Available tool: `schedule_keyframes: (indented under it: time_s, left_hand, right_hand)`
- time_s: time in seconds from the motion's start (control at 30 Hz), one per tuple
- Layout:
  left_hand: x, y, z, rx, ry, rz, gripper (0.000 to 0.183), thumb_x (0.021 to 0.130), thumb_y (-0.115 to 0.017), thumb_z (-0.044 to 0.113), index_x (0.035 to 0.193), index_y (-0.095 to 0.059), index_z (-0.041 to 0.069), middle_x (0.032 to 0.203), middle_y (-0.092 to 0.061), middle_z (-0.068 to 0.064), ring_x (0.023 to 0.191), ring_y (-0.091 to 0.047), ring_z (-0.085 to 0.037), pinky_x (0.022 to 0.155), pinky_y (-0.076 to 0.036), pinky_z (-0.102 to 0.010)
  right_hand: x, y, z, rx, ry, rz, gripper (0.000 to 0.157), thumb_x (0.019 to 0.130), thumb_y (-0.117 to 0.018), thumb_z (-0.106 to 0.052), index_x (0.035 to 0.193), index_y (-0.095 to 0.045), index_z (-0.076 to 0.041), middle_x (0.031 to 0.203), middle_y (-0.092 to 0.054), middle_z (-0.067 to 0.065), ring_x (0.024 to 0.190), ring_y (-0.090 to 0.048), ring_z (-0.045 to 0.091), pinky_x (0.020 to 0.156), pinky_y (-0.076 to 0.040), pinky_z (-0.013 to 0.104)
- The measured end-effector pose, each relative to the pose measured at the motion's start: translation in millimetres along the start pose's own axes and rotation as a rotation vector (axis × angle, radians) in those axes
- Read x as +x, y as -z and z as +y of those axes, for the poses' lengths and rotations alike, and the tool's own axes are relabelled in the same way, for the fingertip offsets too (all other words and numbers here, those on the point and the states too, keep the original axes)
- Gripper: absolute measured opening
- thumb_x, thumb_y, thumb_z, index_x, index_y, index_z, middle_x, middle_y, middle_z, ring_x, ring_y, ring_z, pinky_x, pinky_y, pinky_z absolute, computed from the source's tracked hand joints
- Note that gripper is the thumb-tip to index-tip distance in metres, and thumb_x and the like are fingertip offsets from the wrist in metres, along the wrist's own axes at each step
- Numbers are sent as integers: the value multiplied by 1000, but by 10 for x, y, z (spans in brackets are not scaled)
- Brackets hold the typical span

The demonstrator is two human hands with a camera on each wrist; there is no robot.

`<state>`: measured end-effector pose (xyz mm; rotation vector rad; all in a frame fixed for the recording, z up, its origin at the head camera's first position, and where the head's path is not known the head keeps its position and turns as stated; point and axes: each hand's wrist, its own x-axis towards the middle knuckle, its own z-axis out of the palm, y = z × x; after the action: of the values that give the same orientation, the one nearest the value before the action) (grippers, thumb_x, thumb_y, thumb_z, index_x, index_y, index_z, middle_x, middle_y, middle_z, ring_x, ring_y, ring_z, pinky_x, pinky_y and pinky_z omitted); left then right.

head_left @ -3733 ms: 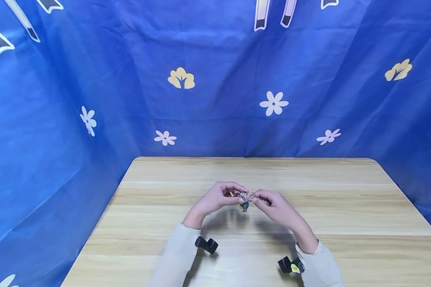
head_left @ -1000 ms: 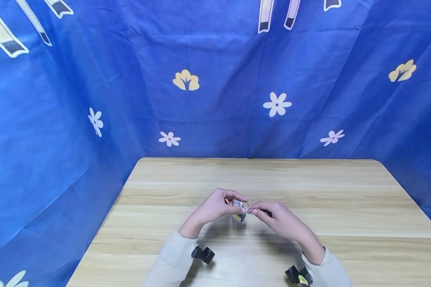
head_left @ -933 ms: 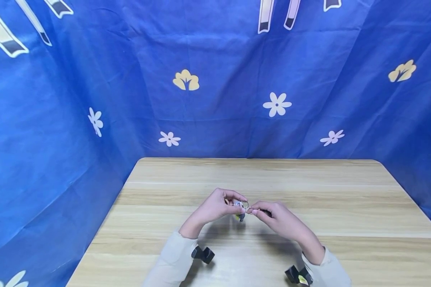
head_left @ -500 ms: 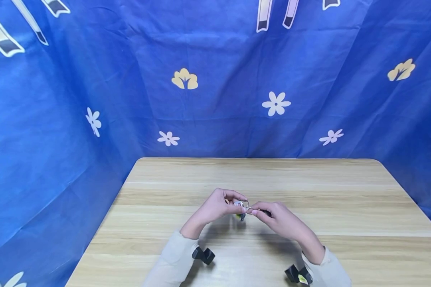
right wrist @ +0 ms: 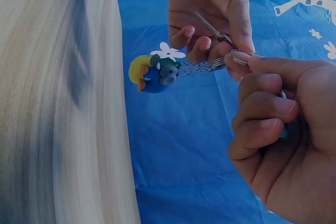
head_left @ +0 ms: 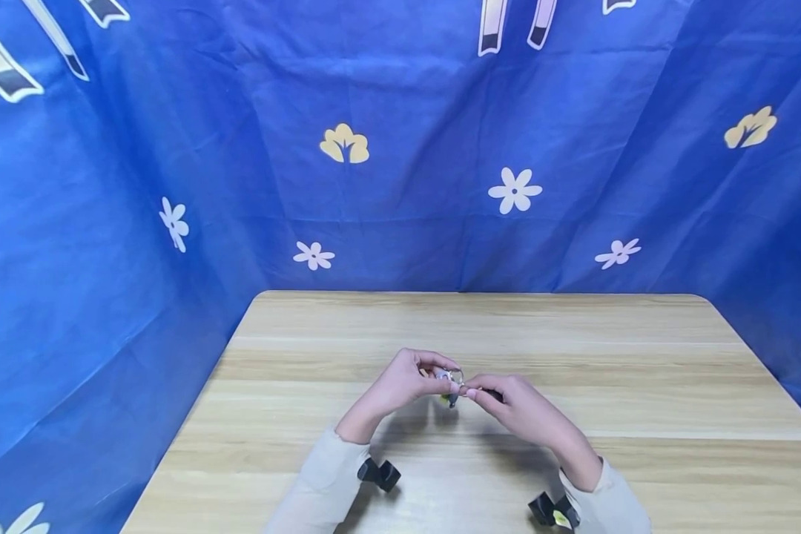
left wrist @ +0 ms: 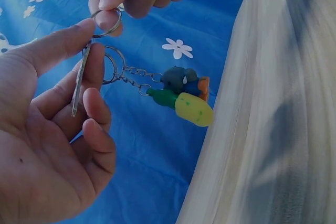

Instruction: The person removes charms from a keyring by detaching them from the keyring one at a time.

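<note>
Over the table, my left hand point(head_left: 400, 382) pinches a flat metal key point(left wrist: 80, 80) between thumb and index finger. A split key ring point(left wrist: 116, 23) stands at the key's head, and my right hand point(head_left: 517, 404) pinches that ring with thumb and index finger. Two more rings point(left wrist: 113, 66) hang by the left fingers. Short chains run from them to a yellow pineapple charm point(left wrist: 194, 109) and a grey-blue animal charm point(right wrist: 160, 74). The right hand's other fingers curl around a small object with a teal bit point(right wrist: 284, 130), mostly hidden in the palm.
A light wood-grain table point(head_left: 307, 326) lies under both hands. Blue cloth point(head_left: 414, 185) with white flowers and yellow trees hangs behind it and at the sides. Black wrist cameras point(head_left: 378, 475) sit at the cuffs of the pale sleeves point(head_left: 314, 482).
Since the oldest frame both hands have come a little nearer the body, and the charms hang slightly lower. Over the last second the right fingertips moved slightly closer to the left, turning the ring.
</note>
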<state>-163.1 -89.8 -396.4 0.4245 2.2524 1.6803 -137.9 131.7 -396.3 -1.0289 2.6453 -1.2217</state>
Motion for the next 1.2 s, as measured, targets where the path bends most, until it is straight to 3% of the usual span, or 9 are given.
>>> schedule_keyframes:
  time_s: [0.1, 0.37, 0.6, 0.83, 1.03, 1.2]
  left_hand:
    - [5, 16, 9, -1, -5, -13, 31, 75, -80, 16, 104, -73, 7, 73, -64, 6, 65, -56, -10, 59, -44, -21]
    - [-7, 62, 41, -43, 0, -20, 32, 75, -80, 14, 105, -71, 5, 74, -63, 6, 68, -56, -10, 61, -44, -22]
    - [16, 73, 53, -121, -4, -36, 33, 77, -78, 7, 107, -66, -2, 72, -63, 8, 60, -50, -5, 50, -34, -16]
    - [13, 132, 57, -98, -33, -61, 35, 84, -72, 12, 114, -62, -2, 82, -63, 5, 68, -55, -8, 57, -42, -19]
    - [6, 152, 85, -117, -77, -94, 34, 87, -66, 6, 118, -56, -5, 83, -60, 8, 65, -50, -5, 53, -37, -19]
    - [-7, 163, 74, -125, -102, -121, 34, 88, -64, 6, 118, -55, -6, 83, -61, 8, 65, -52, -5, 53, -39, -18]
  right_hand:
    - [9, 11, -16, 9, -22, 14, 22, 99, -54, -26, 109, -72, -16, 101, -73, -3, 84, -59, 0, 75, -52, 24]
    - [41, 23, -49, 34, 4, 19, 23, 99, -54, -23, 109, -72, -13, 96, -72, -1, 72, -52, -1, 65, -47, 21]
    - [53, 29, -28, 29, -7, 27, 21, 98, -55, -23, 108, -72, -14, 99, -73, -1, 77, -56, -1, 69, -50, 22]
    - [43, 81, -15, 89, -117, 47, 24, 100, -53, -26, 109, -70, -13, 71, -58, -2, 60, -49, 2, 56, -46, 22]
    - [22, 130, 30, 110, -160, 99, 21, 100, -52, -22, 107, -69, -12, 89, -70, -2, 82, -63, 7, 75, -53, 27]
    - [28, 135, 47, 110, -147, 141, 21, 99, -53, -21, 105, -70, -9, 91, -73, -4, 88, -66, 6, 86, -53, 28]
